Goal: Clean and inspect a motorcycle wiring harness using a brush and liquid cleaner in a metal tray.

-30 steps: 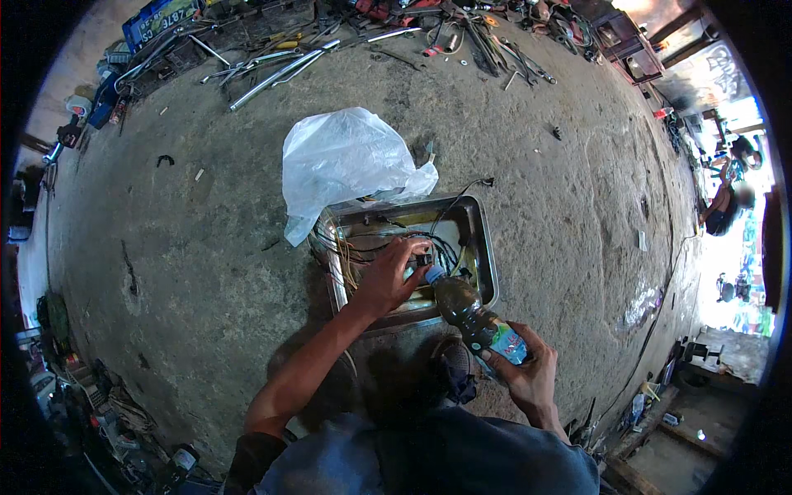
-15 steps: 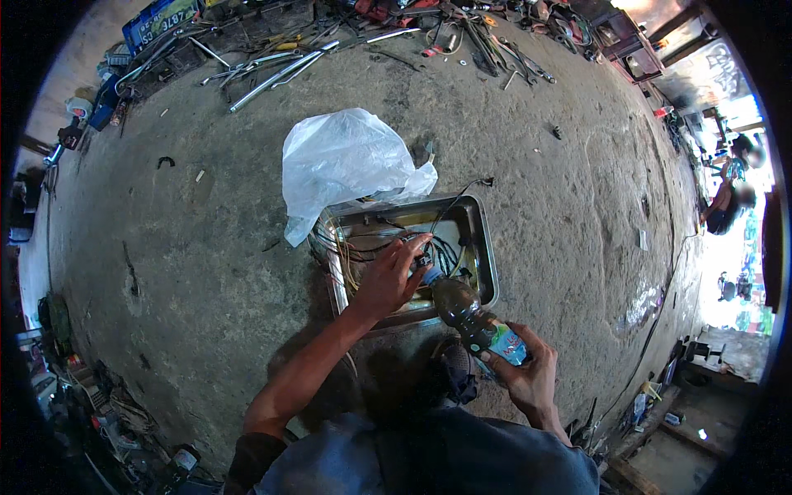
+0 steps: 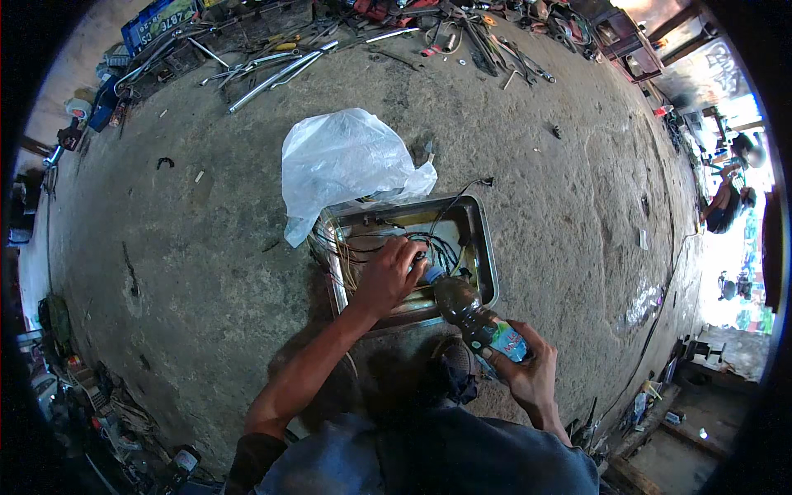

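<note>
My right hand (image 3: 530,373) is wrapped round the labelled lower part of a clear plastic bottle (image 3: 459,300). The bottle is tilted, its blue neck pointing up and left over a metal tray (image 3: 490,268), and dark liquid shows inside it. My left hand (image 3: 391,279) is closed above the tray, thumb and fingers pinching a small dark wire connector (image 3: 420,256) right beside the bottle's mouth. Whether any liquid is flowing is too small to tell. Black and yellowish wires (image 3: 446,252) lie coiled in the tray, partly hidden by my left hand.
A whitish plastic bag (image 3: 346,157) lies against the tray's far left corner. Wrenches and metal bars (image 3: 285,76) are spread along the far side of the concrete floor (image 3: 206,247). My shoe (image 3: 456,363) stands close to the tray's near edge. Another person (image 3: 726,198) sits far right.
My left fingers have drawn in closer round the connector and tipped downward. The bottle has barely shifted in my right hand. The person at far right has changed posture.
</note>
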Demonstrator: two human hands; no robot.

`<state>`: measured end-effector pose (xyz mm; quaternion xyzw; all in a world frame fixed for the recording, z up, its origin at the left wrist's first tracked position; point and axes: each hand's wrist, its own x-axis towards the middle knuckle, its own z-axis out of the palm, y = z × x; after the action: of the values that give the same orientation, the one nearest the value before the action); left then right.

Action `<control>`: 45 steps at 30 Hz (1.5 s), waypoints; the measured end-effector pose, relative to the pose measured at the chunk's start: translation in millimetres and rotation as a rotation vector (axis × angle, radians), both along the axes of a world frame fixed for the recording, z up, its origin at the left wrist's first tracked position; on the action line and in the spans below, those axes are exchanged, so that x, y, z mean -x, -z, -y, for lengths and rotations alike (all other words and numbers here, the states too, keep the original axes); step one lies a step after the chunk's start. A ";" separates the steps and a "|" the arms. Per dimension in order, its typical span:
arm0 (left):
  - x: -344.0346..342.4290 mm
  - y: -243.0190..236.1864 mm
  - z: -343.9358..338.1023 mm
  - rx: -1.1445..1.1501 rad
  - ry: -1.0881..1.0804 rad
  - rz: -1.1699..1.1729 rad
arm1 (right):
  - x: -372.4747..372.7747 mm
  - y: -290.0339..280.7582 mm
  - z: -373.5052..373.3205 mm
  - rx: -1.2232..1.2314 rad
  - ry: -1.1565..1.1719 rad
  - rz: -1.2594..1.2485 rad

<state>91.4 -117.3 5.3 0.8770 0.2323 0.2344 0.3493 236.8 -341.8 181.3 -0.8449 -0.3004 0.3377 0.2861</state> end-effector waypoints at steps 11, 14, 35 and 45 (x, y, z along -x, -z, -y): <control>-6.3 8.6 -0.5 0.162 0.024 -0.146 | -3.7 7.7 8.7 0.021 0.009 0.024; -4.1 13.5 -0.7 0.288 -0.056 -0.167 | 0.6 2.7 4.0 0.038 0.017 -0.007; 21.1 17.4 -44.2 0.578 0.212 -0.028 | 13.3 34.1 -9.4 0.038 -0.044 -0.075; 49.3 -19.0 -18.2 -0.005 -0.027 -0.376 | 15.0 26.4 -15.6 0.113 -0.126 -0.031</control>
<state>42.2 -99.1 24.3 0.9031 0.3044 0.0718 0.2943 221.8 -326.2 154.9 -0.8339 -0.3288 0.3844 0.2206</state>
